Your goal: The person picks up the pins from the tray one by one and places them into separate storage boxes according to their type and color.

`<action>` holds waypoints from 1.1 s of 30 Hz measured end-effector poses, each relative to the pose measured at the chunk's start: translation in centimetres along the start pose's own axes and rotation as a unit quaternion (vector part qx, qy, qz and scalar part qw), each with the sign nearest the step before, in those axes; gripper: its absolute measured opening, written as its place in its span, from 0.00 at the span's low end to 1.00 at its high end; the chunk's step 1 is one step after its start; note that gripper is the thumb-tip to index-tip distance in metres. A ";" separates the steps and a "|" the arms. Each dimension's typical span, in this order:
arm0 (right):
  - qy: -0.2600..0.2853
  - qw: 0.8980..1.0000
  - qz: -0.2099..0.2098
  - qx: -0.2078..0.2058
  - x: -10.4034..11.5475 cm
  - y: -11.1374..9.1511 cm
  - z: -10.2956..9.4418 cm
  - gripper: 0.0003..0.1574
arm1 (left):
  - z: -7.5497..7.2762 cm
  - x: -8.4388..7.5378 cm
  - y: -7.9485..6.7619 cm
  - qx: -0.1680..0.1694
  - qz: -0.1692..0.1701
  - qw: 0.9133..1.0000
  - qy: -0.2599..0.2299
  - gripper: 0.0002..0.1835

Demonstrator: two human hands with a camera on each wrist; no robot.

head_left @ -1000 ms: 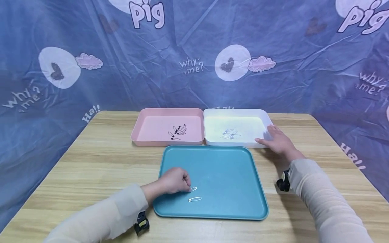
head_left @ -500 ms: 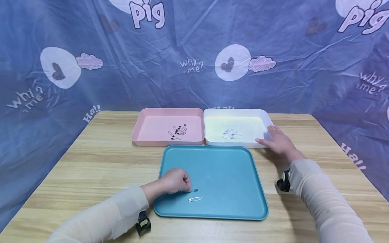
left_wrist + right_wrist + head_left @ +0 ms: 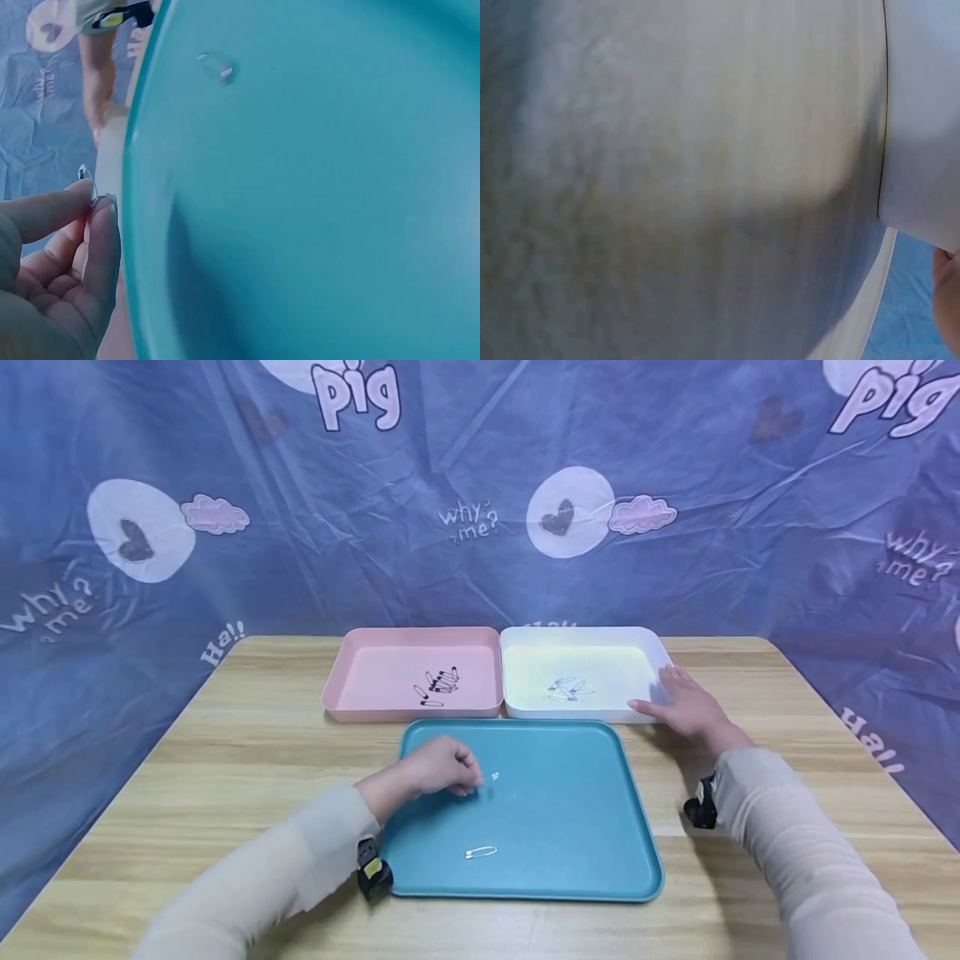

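My left hand (image 3: 442,766) is over the left half of the teal tray (image 3: 570,810). In the left wrist view, its thumb and fingertips pinch a small silver safety pin (image 3: 93,189), raised off the tray. Another silver safety pin (image 3: 481,852) lies on the tray near its front edge. My right hand (image 3: 692,708) rests at the right front corner of the white tray (image 3: 660,652), fingers extended along its side and thumb at the front. Only a bit of that hand (image 3: 946,300) enters the right wrist view, against the white wall.
Several silver safety pins (image 3: 570,690) lie in the white tray. Left of it, touching, stands a pink tray (image 3: 375,681) holding several black safety pins (image 3: 442,680). Both are just behind the teal tray on the wooden table (image 3: 247,760). A blue printed cloth (image 3: 337,527) hangs behind.
My left hand has lifted the safety pin off the teal tray and moved away from me, slightly right. The other pin on the tray and my right hand have stayed put.
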State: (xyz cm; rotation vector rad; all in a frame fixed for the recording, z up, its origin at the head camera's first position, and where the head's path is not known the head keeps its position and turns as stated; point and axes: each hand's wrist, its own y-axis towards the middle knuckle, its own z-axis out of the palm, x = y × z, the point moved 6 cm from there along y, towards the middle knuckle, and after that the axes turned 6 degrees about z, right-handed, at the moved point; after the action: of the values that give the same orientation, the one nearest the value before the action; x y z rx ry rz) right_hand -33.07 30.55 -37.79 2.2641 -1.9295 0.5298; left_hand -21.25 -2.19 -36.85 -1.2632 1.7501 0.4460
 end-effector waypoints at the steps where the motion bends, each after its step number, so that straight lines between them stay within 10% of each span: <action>1: -0.001 1.000 0.000 -0.001 0.0 0.0 0.0 0.62 | -0.2 -0.2 0.3 -0.004 -0.001 1.000 0.002 0.05; 33: 0.001 1.000 -0.003 -0.011 -0.1 0.3 0.1 0.61 | -1.0 -4.5 13.1 -0.094 -0.035 0.984 -0.146 0.05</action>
State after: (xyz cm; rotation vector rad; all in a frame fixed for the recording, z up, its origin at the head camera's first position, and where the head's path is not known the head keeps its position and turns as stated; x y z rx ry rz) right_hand -33.40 30.52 -37.92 2.2550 -1.9162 0.5081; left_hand -33.08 5.00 -35.33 -1.3115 1.4377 0.7319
